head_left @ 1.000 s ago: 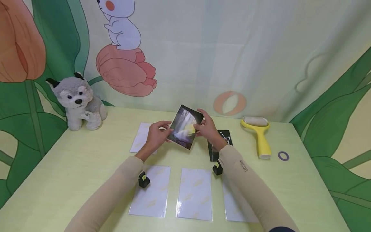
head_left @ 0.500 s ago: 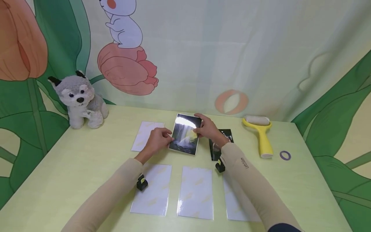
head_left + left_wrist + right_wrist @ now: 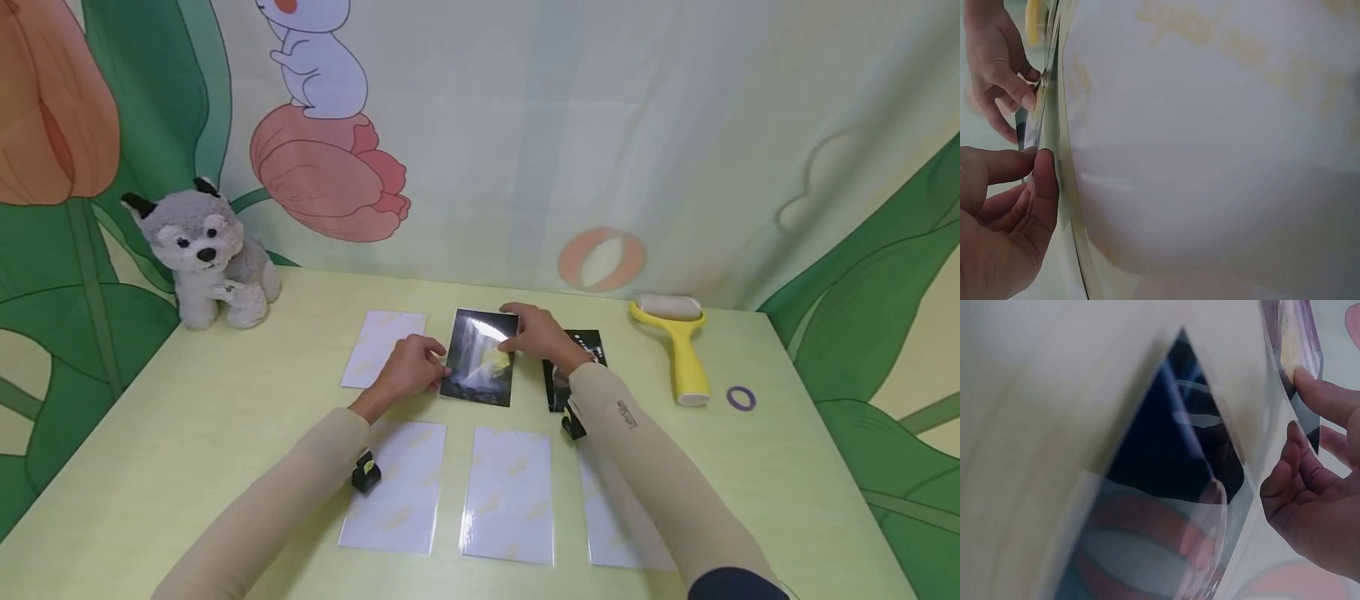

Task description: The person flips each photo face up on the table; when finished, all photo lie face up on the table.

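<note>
A glossy waterfall photo print (image 3: 478, 362) is held between both hands, just above or touching the table; which, I cannot tell. My left hand (image 3: 408, 367) pinches its left edge low down, thumb and forefinger meeting in the left wrist view. On the opposite edge, my right hand (image 3: 538, 333) grips it, with the thumb (image 3: 1322, 397) on the picture side and other fingers at the back. Partly under the right forearm lies a second, dark photo print (image 3: 557, 392). A white sheet with faint yellow marks (image 3: 382, 342) lies beyond the left hand.
Along the front lie three white sheets with faint yellow marks, the left (image 3: 401, 500), middle (image 3: 507, 500) and right (image 3: 618, 517). At right are a yellow-handled roller (image 3: 686, 367) and a purple ring (image 3: 741, 398). A plush husky (image 3: 206, 258) sits back left.
The waterfall photo has come down and nearer, turning from a slant to almost straight. Both hands moved with it and still grip its side edges.
</note>
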The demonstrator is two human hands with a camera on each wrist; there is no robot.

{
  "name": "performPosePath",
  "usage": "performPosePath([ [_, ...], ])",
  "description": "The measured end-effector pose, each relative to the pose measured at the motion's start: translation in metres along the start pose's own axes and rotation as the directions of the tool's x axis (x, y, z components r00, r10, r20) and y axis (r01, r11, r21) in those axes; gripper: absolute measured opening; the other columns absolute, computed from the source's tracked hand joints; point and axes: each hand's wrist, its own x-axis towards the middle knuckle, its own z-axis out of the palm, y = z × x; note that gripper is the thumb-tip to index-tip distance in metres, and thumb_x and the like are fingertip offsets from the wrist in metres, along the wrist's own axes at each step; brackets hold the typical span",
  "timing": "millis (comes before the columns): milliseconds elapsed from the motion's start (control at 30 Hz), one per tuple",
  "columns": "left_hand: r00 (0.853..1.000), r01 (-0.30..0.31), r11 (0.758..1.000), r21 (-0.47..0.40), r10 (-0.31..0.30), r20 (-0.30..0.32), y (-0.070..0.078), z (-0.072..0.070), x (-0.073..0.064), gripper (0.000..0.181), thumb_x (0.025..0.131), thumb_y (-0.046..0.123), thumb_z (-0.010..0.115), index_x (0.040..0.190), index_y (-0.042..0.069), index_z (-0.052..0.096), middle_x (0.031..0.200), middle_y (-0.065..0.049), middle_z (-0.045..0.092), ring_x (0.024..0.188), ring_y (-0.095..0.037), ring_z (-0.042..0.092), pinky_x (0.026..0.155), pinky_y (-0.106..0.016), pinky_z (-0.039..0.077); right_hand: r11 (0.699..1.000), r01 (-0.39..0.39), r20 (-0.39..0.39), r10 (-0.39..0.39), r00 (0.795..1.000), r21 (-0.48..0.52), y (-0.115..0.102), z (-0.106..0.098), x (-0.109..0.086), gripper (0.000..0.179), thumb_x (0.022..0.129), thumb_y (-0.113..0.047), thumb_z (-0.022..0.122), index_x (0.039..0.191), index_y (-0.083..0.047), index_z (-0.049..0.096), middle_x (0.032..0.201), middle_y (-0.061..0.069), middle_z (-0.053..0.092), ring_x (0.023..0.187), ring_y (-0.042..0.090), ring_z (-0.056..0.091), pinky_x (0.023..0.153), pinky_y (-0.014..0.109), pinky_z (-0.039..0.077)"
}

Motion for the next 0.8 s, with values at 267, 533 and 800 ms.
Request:
performPosePath([
  [267, 0.999, 0.030, 0.997, 0.068, -0.032, 0.030, 0.010, 0.000, 0.001, 0.037, 0.084, 0.002, 0.075, 0.117, -0.011, 0.066, 0.074, -0.017, 0.075, 0.053, -0.016, 0.069, 0.059, -0.029, 0.059, 0.998, -0.015, 0.024, 0.017, 1.000, -0.066, -0.001, 0.001, 0.004, 0.072, 0.088, -0.023, 0.078, 0.149, -0.006, 0.044, 0.089, 0.009, 0.060, 0.071, 0.018, 0.050, 0.062, 0.030, 0.040],
  [533, 0.997, 0.047, 0.987, 0.153, -0.057, 0.060, 0.014, 0.001, 0.002, 0.030, 0.085, 0.004, 0.074, 0.111, -0.010, 0.067, 0.059, -0.009, 0.070, 0.043, -0.008, 0.061, 0.061, -0.026, 0.057, 0.995, -0.054, 0.031, 0.057, 0.998, -0.083, -0.006, 0.000, 0.001, 0.071, 0.088, -0.025, 0.077, 0.148, -0.003, 0.045, 0.096, 0.011, 0.062, 0.075, 0.020, 0.052, 0.065, 0.033, 0.041],
  [800, 0.996, 0.039, 0.977, 0.211, -0.053, 0.065, 0.014, -0.001, -0.001, 0.029, 0.087, 0.007, 0.073, 0.112, -0.006, 0.068, 0.055, -0.007, 0.068, 0.043, -0.011, 0.063, 0.068, -0.029, 0.057, 0.987, -0.055, -0.008, 0.054, 0.998, -0.152, -0.009, 0.001, -0.001, 0.074, 0.087, -0.028, 0.079, 0.147, 0.000, 0.045, 0.125, 0.022, 0.058, 0.107, 0.032, 0.059, 0.087, 0.044, 0.050],
])
